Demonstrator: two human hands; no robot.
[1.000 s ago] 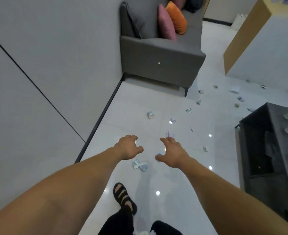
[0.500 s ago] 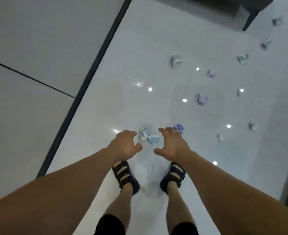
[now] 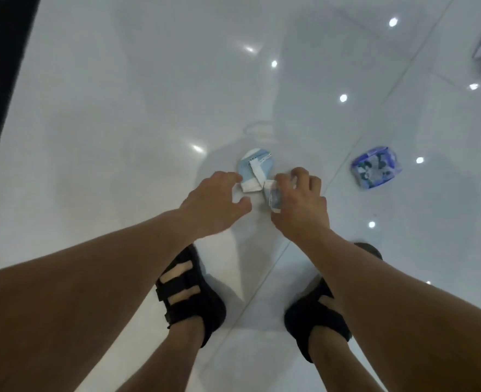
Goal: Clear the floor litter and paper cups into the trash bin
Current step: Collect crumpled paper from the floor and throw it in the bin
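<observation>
Two cups: flattened blue-and-white cup (image 3: 255,169) and smaller crumpled cup (image 3: 273,195), touching each other on the glossy floor tile (image 3: 120,137), right at the fingertips and just ahead of the black sandals (image 3: 202,309).
Left hand (image 3: 214,200): fingers arched and spread, thumb wide, nothing gripped yet. The flattened cup lies just beyond the index tip, its white edge in the gap between finger and thumb.
Right hand (image 3: 300,200): fingers curled down over the smaller crumpled cup, pinching it. Looks secure.
Doing it well: I'd hook the left fingertips under the flat cup's raised fold, close the thumb, then lift both together. That slick tile could let it skate away.
Next up: purple wrapper (image 3: 376,166), well out past the right knuckles. Trash bin not in view.
</observation>
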